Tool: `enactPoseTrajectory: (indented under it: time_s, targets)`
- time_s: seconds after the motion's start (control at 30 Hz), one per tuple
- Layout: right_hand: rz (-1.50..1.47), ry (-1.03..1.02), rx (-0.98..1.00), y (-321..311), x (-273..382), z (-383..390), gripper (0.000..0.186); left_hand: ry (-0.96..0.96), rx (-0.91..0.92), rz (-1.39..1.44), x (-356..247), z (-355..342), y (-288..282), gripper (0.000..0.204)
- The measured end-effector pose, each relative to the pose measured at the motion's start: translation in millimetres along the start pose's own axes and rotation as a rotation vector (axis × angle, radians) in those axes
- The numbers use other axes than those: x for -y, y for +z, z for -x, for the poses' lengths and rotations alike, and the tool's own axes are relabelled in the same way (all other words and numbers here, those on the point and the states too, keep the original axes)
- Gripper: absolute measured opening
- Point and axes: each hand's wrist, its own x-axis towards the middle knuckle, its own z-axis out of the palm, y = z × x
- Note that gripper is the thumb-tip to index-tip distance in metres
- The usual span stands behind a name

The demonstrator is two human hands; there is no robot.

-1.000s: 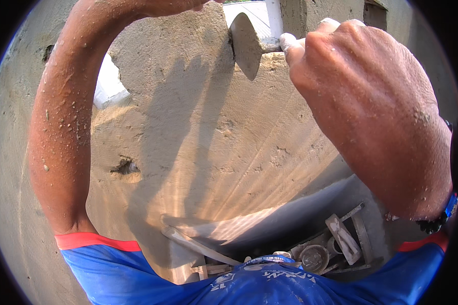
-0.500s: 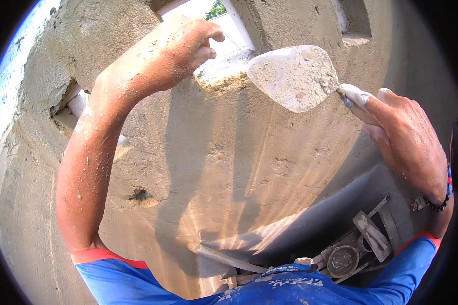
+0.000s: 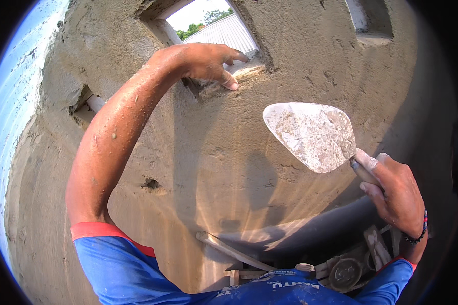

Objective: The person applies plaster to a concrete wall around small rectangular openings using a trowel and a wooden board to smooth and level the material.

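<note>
Head view is showing the right hand [image 3: 396, 190] gripping the trowel [image 3: 315, 138] before the wall [image 3: 224, 127]; it is probably feeling light and stiff, best held by its handle [image 3: 365, 173], while the left hand [image 3: 206, 61] is resting spread on the ledge [image 3: 249, 74]

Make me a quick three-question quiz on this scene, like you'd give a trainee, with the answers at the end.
1. What does the right hand hold?
A) a hammer
B) a trowel
C) a brush
2. True or false: the trowel is spotless.
3. Which hand is at the sill of the opening in the wall?

Key:
1. B
2. False; it is smeared.
3. The left hand.
</note>
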Motion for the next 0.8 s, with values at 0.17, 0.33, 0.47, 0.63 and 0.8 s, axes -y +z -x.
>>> enactPoseTrajectory:
  time_s: [0.17,0.33,0.47,0.63,0.8]
  targets:
    - [-0.088,-0.020,0.030,7.4,-15.1,-3.2,0.061,0.096,0.011,-0.039,10.5,-0.5,-0.1,0.076]
    - [-0.097,-0.039,0.043,9.3,-15.5,-2.1,0.061,0.173,0.016,-0.159,6.4,-7.2,2.5,0.066]
    - [-0.120,-0.049,0.063,7.8,-14.3,1.8,0.060,0.082,-0.021,-0.088,2.9,-6.6,-4.7,0.057]
    - [-0.116,-0.016,0.050,-3.9,-11.5,15.0,0.059,-0.081,-0.023,0.161,8.7,-41.6,-18.3,0.043]
    - [-0.166,-0.046,0.047,9.2,-17.8,12.0,0.060,-0.242,-0.025,-0.091,24.4,-99.1,3.5,0.046]
